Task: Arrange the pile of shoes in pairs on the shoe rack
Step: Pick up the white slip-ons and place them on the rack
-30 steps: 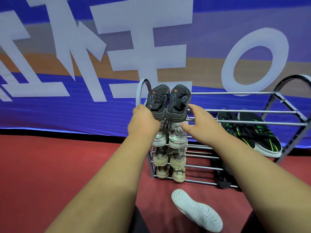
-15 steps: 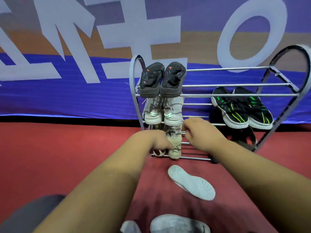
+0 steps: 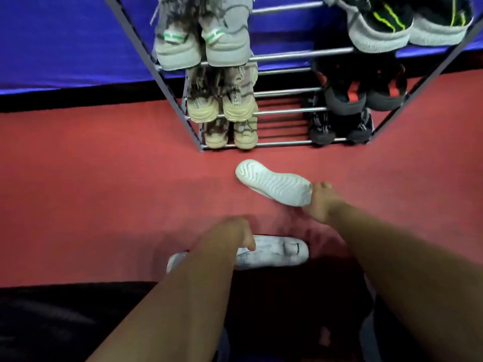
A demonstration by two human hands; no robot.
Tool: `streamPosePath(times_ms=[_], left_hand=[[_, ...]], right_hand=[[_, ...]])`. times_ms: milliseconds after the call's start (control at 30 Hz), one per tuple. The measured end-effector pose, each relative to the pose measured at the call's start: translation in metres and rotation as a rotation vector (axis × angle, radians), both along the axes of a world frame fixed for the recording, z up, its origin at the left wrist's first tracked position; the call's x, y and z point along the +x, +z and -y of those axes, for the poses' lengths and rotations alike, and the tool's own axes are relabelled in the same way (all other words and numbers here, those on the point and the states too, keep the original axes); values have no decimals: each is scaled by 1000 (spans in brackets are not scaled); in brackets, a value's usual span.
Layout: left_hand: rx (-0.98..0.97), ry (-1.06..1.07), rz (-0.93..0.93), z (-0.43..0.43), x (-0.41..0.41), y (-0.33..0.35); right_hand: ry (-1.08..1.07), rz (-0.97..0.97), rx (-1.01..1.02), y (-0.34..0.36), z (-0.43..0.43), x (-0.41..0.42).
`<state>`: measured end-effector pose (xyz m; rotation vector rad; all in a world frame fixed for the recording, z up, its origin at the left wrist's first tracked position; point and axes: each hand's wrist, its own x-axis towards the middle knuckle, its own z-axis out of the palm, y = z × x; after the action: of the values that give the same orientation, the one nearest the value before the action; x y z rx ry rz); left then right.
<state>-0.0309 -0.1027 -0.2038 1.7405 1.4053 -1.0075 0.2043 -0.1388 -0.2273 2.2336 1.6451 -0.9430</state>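
Observation:
Two white shoes lie on the red floor in front of the metal shoe rack. The farther white shoe is flipped over, sole up, and my right hand grips its heel end. The nearer white shoe lies on its side below it. My left hand, blurred by motion, curls its fingers over the middle of that shoe and hides part of it. Pairs fill the rack: grey with green tabs, two beige pairs, black with green stripes, black with red.
A blue banner hangs behind the rack down to the floor. The middle of each rack shelf shows bare bars between the left and right pairs. My dark-clothed legs fill the bottom of the view. Another black pair sits on the lowest shelf.
Both hands have dropped from the rack's shelves to the floor. The right hand now grips the overturned white shoe and the left has come down on the other one. My view has tilted downward.

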Motion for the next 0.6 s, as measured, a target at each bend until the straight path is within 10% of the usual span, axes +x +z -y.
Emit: streamPosePath(times_ms=[433, 600], left_hand=[[144, -107, 39, -10, -21, -54], [704, 167, 25, -37, -14, -44]], right_hand=[[-512, -175, -58, -39, -13, 6], [-442, -323, -158, -47, -10, 0]])
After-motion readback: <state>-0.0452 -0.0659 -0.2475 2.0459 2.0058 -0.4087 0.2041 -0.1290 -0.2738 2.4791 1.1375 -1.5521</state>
